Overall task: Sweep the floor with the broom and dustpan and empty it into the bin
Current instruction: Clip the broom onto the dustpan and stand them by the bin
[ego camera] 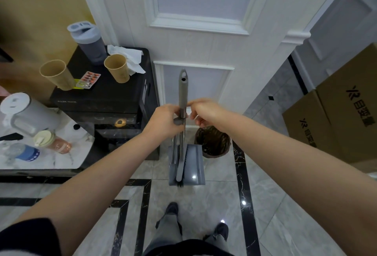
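Observation:
A grey broom (183,90) stands upright in front of the white door, its brush head (180,171) resting inside the grey dustpan (193,166) on the tiled floor. My left hand (165,119) grips the two handles where they are clipped together. My right hand (204,112) pinches the broom handle from the right at the same height. A small brown bin (213,141) with a dark liner sits on the floor just right of the dustpan.
A black cabinet (114,94) at the left carries two paper cups, a bottle, tissue and pill blisters. A marble-topped table (61,153) with a kettle and bottles lies nearer left. Cardboard boxes (336,113) stand at the right. My feet (173,208) are on the grey tiles.

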`<state>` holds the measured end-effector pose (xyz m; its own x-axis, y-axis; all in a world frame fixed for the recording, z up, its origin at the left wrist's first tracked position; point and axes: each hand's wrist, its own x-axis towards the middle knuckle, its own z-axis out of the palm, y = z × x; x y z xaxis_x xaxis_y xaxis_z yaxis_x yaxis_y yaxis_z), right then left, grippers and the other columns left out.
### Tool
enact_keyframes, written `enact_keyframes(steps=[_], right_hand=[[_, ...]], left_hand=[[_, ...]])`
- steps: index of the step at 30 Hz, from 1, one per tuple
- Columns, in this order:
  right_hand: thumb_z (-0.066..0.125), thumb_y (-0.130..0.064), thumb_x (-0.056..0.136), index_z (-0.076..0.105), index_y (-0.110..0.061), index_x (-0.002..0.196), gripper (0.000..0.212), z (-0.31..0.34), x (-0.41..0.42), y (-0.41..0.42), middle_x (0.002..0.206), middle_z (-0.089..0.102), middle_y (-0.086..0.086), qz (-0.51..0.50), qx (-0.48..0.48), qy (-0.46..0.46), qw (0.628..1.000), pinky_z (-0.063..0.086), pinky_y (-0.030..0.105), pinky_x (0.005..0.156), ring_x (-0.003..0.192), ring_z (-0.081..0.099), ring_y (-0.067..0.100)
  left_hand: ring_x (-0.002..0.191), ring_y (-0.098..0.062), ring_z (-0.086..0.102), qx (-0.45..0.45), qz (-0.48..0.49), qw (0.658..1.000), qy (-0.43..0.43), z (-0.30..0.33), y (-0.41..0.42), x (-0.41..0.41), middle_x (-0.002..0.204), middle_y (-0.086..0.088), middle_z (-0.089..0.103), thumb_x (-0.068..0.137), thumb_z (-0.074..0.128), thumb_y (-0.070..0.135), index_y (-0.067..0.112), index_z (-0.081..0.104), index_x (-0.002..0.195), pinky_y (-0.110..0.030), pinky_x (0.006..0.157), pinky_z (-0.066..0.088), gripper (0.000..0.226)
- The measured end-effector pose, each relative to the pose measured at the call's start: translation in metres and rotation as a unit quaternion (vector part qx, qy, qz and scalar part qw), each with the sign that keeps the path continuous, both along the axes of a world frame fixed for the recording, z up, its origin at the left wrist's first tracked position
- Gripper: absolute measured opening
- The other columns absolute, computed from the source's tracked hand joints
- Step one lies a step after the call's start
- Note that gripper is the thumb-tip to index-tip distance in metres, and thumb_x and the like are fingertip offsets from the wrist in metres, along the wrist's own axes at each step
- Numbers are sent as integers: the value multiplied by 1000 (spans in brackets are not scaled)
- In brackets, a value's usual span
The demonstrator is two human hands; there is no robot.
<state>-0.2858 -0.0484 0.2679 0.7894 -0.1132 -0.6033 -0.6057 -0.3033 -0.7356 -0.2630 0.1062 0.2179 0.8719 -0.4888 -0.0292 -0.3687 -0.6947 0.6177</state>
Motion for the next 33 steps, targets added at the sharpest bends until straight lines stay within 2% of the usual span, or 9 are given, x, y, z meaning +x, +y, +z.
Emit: enact_keyframes(steps=[4,6,9,14,18,22,27,30,33], right_hand=[[60,2,83,55,-24,134,58,-11,-6,-12,121,59,-4,84,-91,-82,989,56,30,75,90,63,17],[69,-2,80,62,-26,118,45,-9,-8,-12,115,62,-8,103,-55,-111,987,55,32,86,99,65,18],[75,-4,76,63,-21,101,33,-6,-7,-9,96,65,-7,125,-37,-135,982,53,23,80,94,66,18],[82,-13,70,65,-14,113,46,-21,2,-7,106,68,1,137,-95,-150,975,52,32,93,101,64,15],[81,-5,72,68,-6,109,40,-29,5,-3,107,70,10,95,-60,-181,977,54,33,92,101,66,17],[73,-6,81,65,-2,109,29,-39,9,-3,104,69,11,58,-79,-210,973,51,8,75,90,65,7],[67,-8,87,58,-10,104,19,-58,27,-6,83,60,-11,41,-90,-213,972,44,-1,66,80,56,-7],[68,-24,86,60,-15,109,26,-84,43,-10,92,66,-7,35,-113,-180,977,54,21,84,94,63,8],[65,-38,84,60,-22,100,24,-112,52,-15,85,66,-4,36,-173,-137,975,50,31,73,86,65,19]], left_hand=[[90,-13,60,25,-110,993,-22,10,2,14,99,5,56,74,74,22,29,71,99,-34,85,52,27],[88,-15,60,32,-162,986,-25,15,2,23,99,3,55,75,73,22,29,69,99,-38,83,53,26],[93,-13,59,73,-243,967,-34,25,-1,39,103,4,55,78,74,30,30,65,107,-37,85,52,31],[95,-13,56,119,-345,930,-43,50,-12,62,108,1,56,81,75,28,24,56,119,-31,86,50,43],[87,-8,52,133,-402,904,-63,62,-23,70,103,5,51,81,75,22,37,44,104,-26,79,49,41],[85,-9,51,169,-412,891,-90,60,-31,79,102,7,44,81,73,18,26,52,109,-29,76,50,36],[79,-15,54,181,-374,892,-180,48,-28,92,108,1,50,81,72,21,22,57,112,-33,66,49,34],[94,-18,59,162,-327,912,-185,29,-21,99,114,2,54,79,74,25,24,57,119,-37,80,52,43],[111,-16,55,140,-244,946,-159,14,-6,104,125,5,55,81,71,25,28,55,127,-37,97,46,49]])
